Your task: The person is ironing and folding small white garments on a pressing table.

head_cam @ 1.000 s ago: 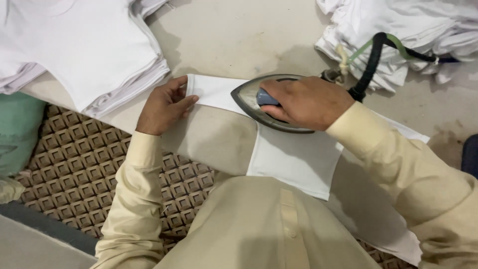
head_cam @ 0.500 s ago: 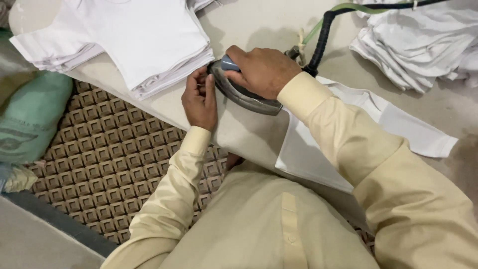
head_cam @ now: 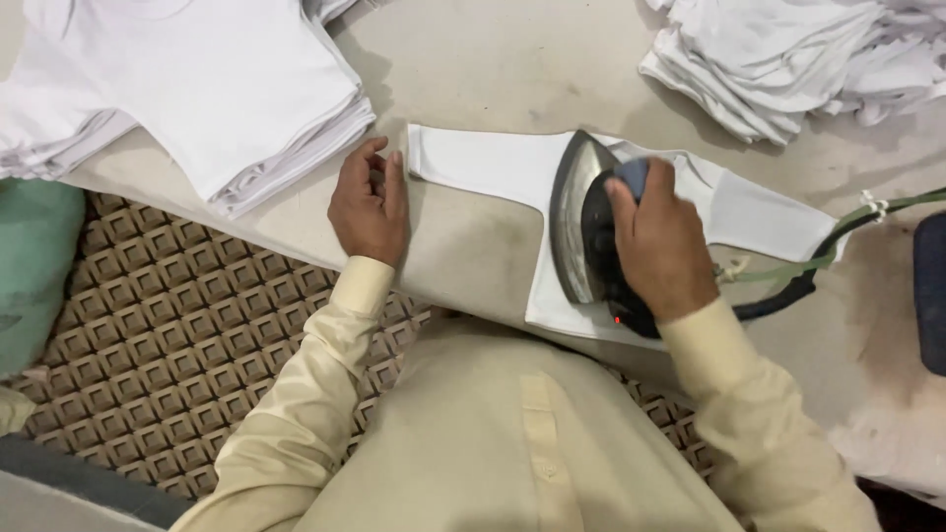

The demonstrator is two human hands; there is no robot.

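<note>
Iron (head_cam: 591,236) on white garment (head_cam: 493,167), right hand (head_cam: 662,246) gripping, left hand (head_cam: 370,207) at sleeve edge

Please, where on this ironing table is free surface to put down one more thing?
Bare table lies between the folded stack and the crumpled pile, above the flat garment. It is crowded where the left hand and the right hand with the iron work.

One iron (head_cam: 591,232); one white garment (head_cam: 512,172) spread flat beneath it; two hands, the left hand (head_cam: 370,207) and the right hand (head_cam: 658,246); one neat stack of folded white shirts (head_cam: 187,89); one loose heap of white garments (head_cam: 798,59) (too tangled to count singly); one green-sheathed cord (head_cam: 838,241); one green cushion (head_cam: 34,266).
</note>
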